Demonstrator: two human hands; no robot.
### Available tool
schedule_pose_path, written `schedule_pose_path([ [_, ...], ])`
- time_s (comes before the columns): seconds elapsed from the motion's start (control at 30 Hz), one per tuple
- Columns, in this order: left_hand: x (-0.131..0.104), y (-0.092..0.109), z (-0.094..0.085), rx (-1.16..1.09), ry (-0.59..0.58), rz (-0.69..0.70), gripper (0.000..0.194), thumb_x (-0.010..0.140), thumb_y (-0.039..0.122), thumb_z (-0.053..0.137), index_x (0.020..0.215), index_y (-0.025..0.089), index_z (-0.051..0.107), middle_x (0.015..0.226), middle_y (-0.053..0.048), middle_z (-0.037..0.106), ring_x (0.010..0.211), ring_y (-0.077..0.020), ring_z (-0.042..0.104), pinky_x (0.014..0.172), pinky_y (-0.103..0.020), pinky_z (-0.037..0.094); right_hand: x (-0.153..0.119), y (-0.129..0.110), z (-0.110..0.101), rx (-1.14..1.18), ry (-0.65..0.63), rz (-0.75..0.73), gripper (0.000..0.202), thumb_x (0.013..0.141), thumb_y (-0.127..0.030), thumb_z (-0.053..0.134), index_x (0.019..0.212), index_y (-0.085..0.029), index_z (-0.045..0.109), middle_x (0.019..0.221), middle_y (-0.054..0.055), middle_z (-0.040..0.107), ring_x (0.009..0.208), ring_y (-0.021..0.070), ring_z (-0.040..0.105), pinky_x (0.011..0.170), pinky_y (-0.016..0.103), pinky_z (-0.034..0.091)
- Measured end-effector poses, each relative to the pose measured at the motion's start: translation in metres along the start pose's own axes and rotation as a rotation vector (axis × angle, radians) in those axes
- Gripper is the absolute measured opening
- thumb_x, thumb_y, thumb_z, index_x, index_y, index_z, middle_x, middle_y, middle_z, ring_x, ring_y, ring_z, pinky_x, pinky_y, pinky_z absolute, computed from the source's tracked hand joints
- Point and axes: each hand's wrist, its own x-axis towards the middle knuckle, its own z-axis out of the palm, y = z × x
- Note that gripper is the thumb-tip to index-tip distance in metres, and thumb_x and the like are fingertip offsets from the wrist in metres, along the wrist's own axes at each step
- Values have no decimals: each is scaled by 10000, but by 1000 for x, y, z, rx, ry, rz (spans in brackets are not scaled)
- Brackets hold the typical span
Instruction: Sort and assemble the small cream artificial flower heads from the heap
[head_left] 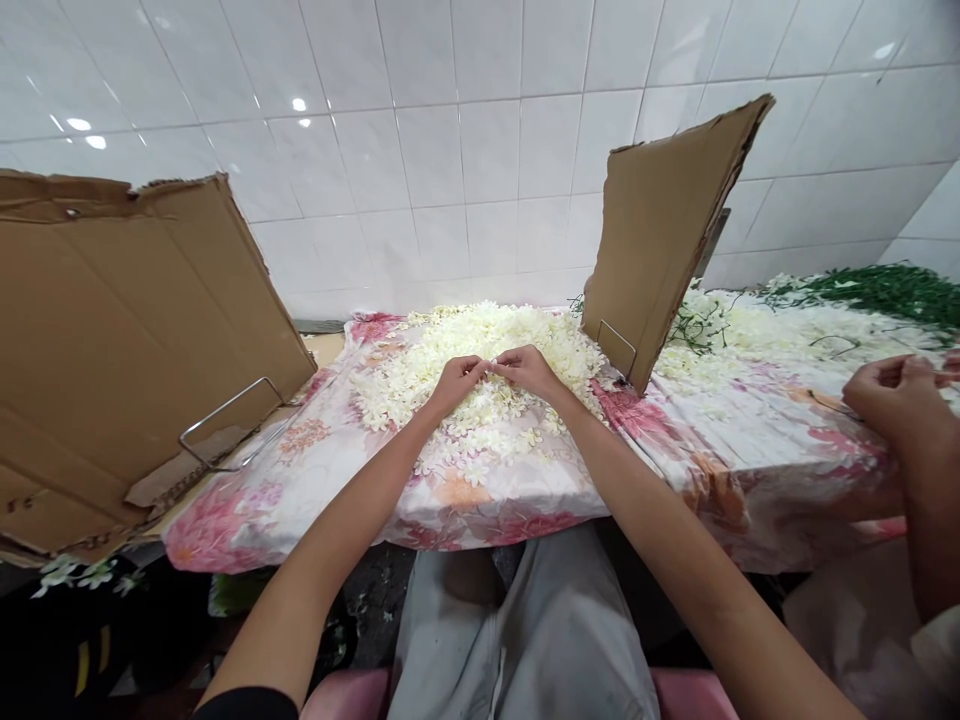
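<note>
A heap of cream-white artificial flower blossoms (525,330) lies on the flowered tablecloth (315,500). Just above its middle, my left hand (459,382) and my right hand (527,368) meet with their fingertips almost touching. Both are closed in a pinch on a small white flower (491,366), mostly hidden by the fingers. Loose blossoms spread around and below both hands, down toward the table's front edge.
A cardboard panel (135,330) in a wire stand leans at left; another panel (667,230) stands at right. Beyond it lie more white blossoms (787,335) and green stems (885,290). Another person's hand (900,395) is at far right. A tiled wall (487,150) closes the back.
</note>
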Motion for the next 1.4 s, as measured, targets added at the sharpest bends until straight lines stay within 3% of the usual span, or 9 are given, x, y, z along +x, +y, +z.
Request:
schedule_pose_path([
  [0.17, 0, -4, 1, 9, -5, -6, 512, 811, 664, 728, 795, 152, 728, 697, -40, 665, 625, -136, 525, 593, -271, 410, 4, 8, 1, 17, 22, -5, 573, 564, -646, 906, 783, -135, 767, 693, 58, 702, 530, 140, 579, 484, 247, 446],
  [0.43, 4, -10, 5, 100, -2, 26, 407, 866, 571, 686, 797, 170, 700, 681, -28, 664, 615, -141, 544, 604, -277, 428, 3, 10, -1, -34, -21, -60, 336, 766, -455, 765, 859, -134, 792, 616, 42, 670, 551, 156, 620, 505, 237, 468],
  [0.77, 5, -16, 1, 141, 38, 55, 371, 901, 530, 643, 776, 181, 656, 672, -15, 648, 620, -147, 554, 632, -288, 432, 7, 24, 2, -42, -8, -35, 341, 864, -336, 684, 1094, -117, 808, 607, 26, 695, 538, 143, 636, 532, 224, 498],
  [0.93, 4, -17, 0, 143, 41, 42, 369, 893, 531, 643, 758, 187, 645, 664, -15, 643, 627, -154, 554, 650, -296, 436, 6, 22, 3, -43, -25, -30, 356, 857, -260, 670, 1168, -127, 781, 642, 21, 692, 556, 152, 658, 547, 237, 509],
  [1.13, 4, -14, 0, 143, 31, 44, 340, 880, 504, 641, 755, 188, 652, 673, -19, 648, 644, -158, 549, 667, -300, 440, 1, 10, 3, -33, 6, 51, 512, 800, -249, 723, 1297, -128, 707, 863, 56, 774, 549, 129, 645, 482, 219, 472],
  [1.4, 4, -14, 2, 144, 28, 36, 292, 892, 447, 621, 767, 184, 648, 673, -12, 644, 640, -156, 551, 654, -296, 429, -1, 3, 2, -13, 16, 46, 458, 819, -249, 739, 1255, -115, 699, 880, 73, 776, 515, 115, 612, 479, 227, 473],
])
